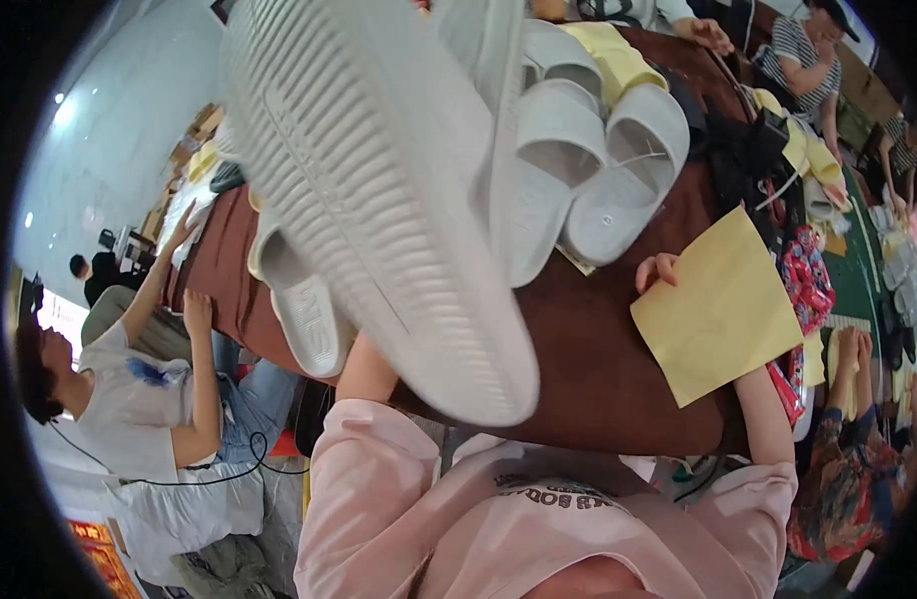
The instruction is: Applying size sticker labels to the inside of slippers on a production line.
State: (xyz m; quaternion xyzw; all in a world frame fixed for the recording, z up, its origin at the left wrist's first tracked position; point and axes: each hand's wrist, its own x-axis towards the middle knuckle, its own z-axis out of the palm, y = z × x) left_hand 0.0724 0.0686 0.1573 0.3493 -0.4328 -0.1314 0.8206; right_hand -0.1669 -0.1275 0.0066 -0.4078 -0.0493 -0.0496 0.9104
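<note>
A grey slide sandal (378, 220) loomed sole-first toward the viewer, above the left forearm (368, 371) of a worker in a pink shirt (568, 509). The left hand was hidden behind it, so whether it was spread or gripping could not be told; the slide's raised tilt suggested support from that side.

To its right, the worker's right hand (658, 272) sat behind a yellow paper sheet (718, 309), bent fingers showing past the upper-left edge. The hand appeared to be closed on the paper, though its thumb was out of sight. The sheet lay broad across palm and wrist, probably so that it stayed flat.

Beyond the right hand and to its left, a pair of grey slides (628, 185) rested on the brown-covered bench (598, 364), openings up, perhaps side by side to keep mates together. Yellow paper (618, 60) lay farther past them. Another slide (313, 319) lay left of the left forearm. Farther left, a co-worker in a white T-shirt (139, 409) reached toward the bench's edge.
</note>
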